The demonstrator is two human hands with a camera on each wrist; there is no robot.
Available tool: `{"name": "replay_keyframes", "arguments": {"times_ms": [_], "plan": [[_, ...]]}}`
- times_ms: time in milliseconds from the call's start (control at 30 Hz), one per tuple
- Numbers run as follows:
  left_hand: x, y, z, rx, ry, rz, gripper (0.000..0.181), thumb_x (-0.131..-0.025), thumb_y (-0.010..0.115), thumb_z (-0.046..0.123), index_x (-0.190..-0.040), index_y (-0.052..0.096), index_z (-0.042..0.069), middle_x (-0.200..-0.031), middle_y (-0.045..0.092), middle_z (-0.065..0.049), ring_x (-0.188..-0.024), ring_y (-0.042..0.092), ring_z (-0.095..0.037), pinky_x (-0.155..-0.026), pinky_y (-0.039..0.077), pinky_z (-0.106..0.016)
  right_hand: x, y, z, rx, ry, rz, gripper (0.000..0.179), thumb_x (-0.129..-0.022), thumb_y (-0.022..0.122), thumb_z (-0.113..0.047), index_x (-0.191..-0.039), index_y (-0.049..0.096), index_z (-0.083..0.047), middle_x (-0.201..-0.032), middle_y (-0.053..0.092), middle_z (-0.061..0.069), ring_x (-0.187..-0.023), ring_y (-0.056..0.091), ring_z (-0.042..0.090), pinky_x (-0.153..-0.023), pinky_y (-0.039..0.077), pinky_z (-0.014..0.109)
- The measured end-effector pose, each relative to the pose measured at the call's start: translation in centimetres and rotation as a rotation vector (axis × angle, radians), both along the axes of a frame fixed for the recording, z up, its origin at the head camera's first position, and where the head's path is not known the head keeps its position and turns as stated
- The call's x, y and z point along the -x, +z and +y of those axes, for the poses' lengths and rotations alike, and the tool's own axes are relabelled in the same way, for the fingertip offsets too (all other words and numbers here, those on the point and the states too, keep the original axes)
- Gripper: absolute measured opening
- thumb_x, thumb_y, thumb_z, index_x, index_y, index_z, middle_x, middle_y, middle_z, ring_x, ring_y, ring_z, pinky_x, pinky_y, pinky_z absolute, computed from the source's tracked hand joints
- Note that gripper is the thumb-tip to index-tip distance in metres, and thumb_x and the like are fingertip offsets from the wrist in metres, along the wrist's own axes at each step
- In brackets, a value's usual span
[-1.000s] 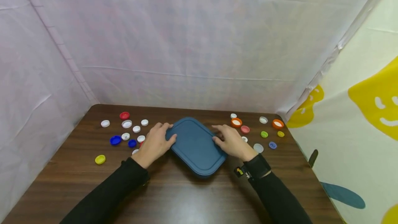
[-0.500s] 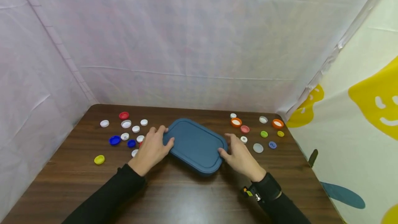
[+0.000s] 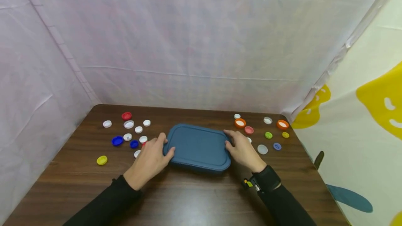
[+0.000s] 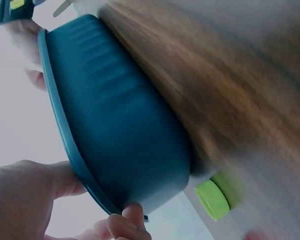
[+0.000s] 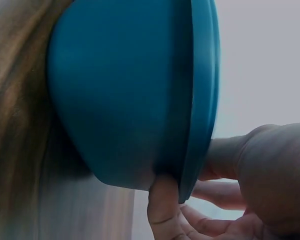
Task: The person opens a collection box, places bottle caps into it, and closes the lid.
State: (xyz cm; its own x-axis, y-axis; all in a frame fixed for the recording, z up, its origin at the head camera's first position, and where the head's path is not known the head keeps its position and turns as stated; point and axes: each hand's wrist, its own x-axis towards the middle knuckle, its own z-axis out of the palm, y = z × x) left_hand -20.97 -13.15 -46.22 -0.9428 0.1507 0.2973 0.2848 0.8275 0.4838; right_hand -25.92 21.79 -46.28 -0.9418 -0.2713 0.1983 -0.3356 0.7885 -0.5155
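A dark blue lidded container [image 3: 198, 147] sits mid-table, its long side facing me almost squarely. My left hand [image 3: 150, 159] grips its left end, the thumb over the lid's edge. In the left wrist view, fingertips of the left hand [image 4: 125, 225] curl under the rim of the container [image 4: 115, 110]. At the opposite end, my right hand [image 3: 245, 151] holds the rim. The right wrist view shows a finger of the right hand [image 5: 275, 175] under the rim of the container [image 5: 120, 100] and the thumb at the lid side. The lid hides whatever is inside.
Several bottle caps lie left of the container, among them a red cap [image 3: 126, 116], a blue cap [image 3: 117, 141] and a yellow cap [image 3: 102, 160]. More lie right, including an orange cap [image 3: 282, 125] and a green cap [image 3: 268, 135]. Cloth [image 3: 188, 44] hangs behind the table.
The container has turned from a diagonal to nearly parallel with the table's back edge. My right hand has shifted from its far right side to its right end; my left hand moved slightly nearer me.
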Motion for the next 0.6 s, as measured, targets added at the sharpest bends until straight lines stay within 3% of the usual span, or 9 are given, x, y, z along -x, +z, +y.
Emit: {"name": "replay_keyframes", "arguments": {"times_ms": [100, 300, 600], "plan": [[-0.7, 0.2, 0.0, 0.006, -0.009, -0.004, 0.032, -0.105, 0.087, 0.022, -0.117, 0.066, 0.001, -0.08, 0.069, -0.009, -0.062, 0.056, -0.013, -0.055, 0.046, -0.026, 0.5, -0.2, -0.3, 0.005, -0.005, 0.022, 0.048, -0.112, 0.07, -0.007, -0.16, 0.067, 0.0, -0.12, 0.076, 0.018, -0.095, 0.063, 0.024, -0.081, 0.051, 0.037], [-1.6, 0.8, 0.2, 0.002, 0.005, -0.091, 0.035, -0.106, 0.086, 0.023, -0.119, 0.065, -0.001, -0.065, 0.055, -0.001, -0.051, 0.051, -0.01, -0.048, 0.039, -0.023, 1.5, -0.6, -1.1, 0.024, -0.028, 0.037, 0.046, -0.113, 0.069, -0.007, -0.158, 0.069, 0.0, -0.128, 0.079, 0.021, -0.096, 0.066, 0.026, -0.081, 0.053, 0.04], [-1.8, 0.8, 0.5, -0.01, 0.028, -0.124, 0.036, -0.106, 0.087, 0.023, -0.121, 0.065, -0.001, -0.066, 0.057, -0.002, -0.052, 0.054, -0.01, -0.048, 0.041, -0.022, 1.6, -0.8, -1.1, 0.037, -0.043, 0.02, 0.046, -0.115, 0.069, -0.01, -0.16, 0.068, -0.002, -0.118, 0.076, 0.018, -0.09, 0.063, 0.023, -0.076, 0.05, 0.034]]}}
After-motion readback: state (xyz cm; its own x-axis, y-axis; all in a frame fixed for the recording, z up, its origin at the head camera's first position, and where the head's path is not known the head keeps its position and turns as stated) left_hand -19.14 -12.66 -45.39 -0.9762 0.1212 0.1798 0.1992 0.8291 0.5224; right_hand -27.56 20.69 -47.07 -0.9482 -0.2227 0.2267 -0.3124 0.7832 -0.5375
